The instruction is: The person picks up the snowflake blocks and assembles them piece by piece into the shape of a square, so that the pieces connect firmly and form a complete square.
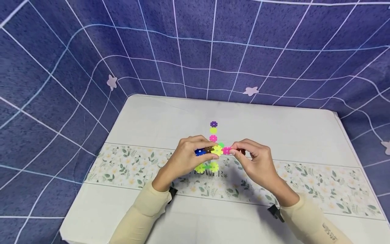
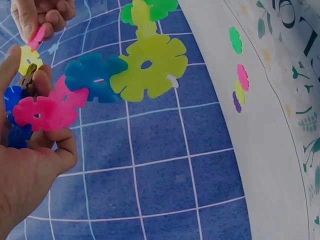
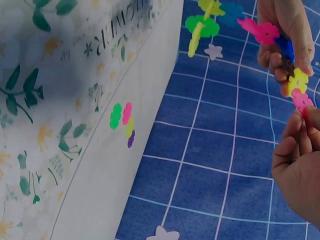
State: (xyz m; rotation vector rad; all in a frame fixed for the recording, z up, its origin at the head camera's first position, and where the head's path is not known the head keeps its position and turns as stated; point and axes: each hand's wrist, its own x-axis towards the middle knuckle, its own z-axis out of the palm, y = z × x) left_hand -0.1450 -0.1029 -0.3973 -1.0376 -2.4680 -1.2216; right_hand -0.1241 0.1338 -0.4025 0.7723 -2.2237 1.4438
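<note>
Right hand (image 1: 254,162) pinching, left hand (image 1: 190,152) gripping, at mid-frame

On my head feed, right of centre, the right hand grasps a bright pink, flower-shaped plastic disc (image 1: 226,150) between thumb and fingers. Its left edge meets a notched, flower-shaped yellow plastic disc (image 1: 217,150); I can't tell how deeply the two are slotted. Left of centre, the left hand has its thumb and fingers closed around the joined pieces: beside the yellow disc sit a dark brown plastic disc (image 1: 208,150) and a deep blue plastic disc (image 1: 200,152).

My left wrist feed shows the assembly running on from that hand: two joined pink plastic discs (image 2: 37,114) at left, then a teal-blue plastic disc (image 2: 92,75), a large yellow-green plastic disc (image 2: 162,67) and, at the top edge, a green plastic disc (image 2: 165,7).

Farther out, above the hands on my head feed, a purple plastic disc (image 1: 214,124), a small yellow disc (image 1: 213,130) and a loose pink disc (image 1: 213,138) line up on the white table (image 1: 274,128) with its floral band (image 1: 320,183). A blue gridded curtain (image 1: 195,57) fills the upper frame.
</note>
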